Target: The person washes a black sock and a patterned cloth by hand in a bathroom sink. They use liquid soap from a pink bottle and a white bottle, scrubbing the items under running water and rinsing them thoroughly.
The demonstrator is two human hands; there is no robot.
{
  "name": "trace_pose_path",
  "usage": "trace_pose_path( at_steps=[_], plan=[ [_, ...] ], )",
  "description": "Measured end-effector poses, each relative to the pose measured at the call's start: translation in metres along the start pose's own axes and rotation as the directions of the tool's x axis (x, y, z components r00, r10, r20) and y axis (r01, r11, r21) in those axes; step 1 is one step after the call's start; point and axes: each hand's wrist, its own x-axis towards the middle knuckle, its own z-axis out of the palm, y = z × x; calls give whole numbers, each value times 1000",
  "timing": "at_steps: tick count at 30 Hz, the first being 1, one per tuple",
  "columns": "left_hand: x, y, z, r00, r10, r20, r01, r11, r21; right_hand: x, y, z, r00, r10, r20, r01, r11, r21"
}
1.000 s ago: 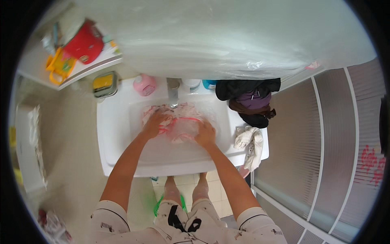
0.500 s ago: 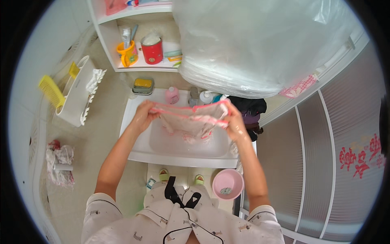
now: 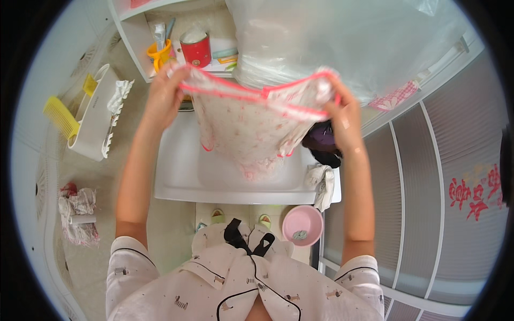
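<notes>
Left hand [image 3: 165, 97] and right hand [image 3: 346, 116] both grip the pink-trimmed floral garment [image 3: 246, 122] over the white washbasin [image 3: 174, 174]. Looks like the spreading-out step; next move probably needs firm, even grips.

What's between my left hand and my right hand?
In the head view, a pink-trimmed patterned garment hangs from your left hand to your right hand, over the white washbasin.

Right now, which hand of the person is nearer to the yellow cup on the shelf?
Left. The left hand, gripping the pink-edged cloth, appears just below the yellow cup; the right hand is well to its right, at the cloth's other side.
</notes>
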Motion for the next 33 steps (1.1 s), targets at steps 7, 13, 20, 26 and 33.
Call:
trace_pose_path(
  at_steps=[7, 13, 20, 26, 33],
  plan=[
    [-49, -324, -75, 941, -266, -211, 329, 560, 761, -129, 282, 91, 910, 403, 98, -294, 794, -532],
    [-79, -417, 27, 984, -171, -45, 39, -39, 998, -149, 352, 163, 755, 650, 80, -272, 423, -864],
    [-63, -506, 39, 936, -337, -102, 64, -121, 991, -152, 425, 189, 740, 643, 199, -289, 571, -769],
    [-27, -479, 61, 807, -562, -179, 154, -91, 984, -147, 453, 196, 724, 658, 207, -342, 603, -721],
    [-21, -481, 24, 775, -602, -193, 287, 62, 956, -125, 435, 215, 526, 841, -128, -814, 453, -364]
  ],
)
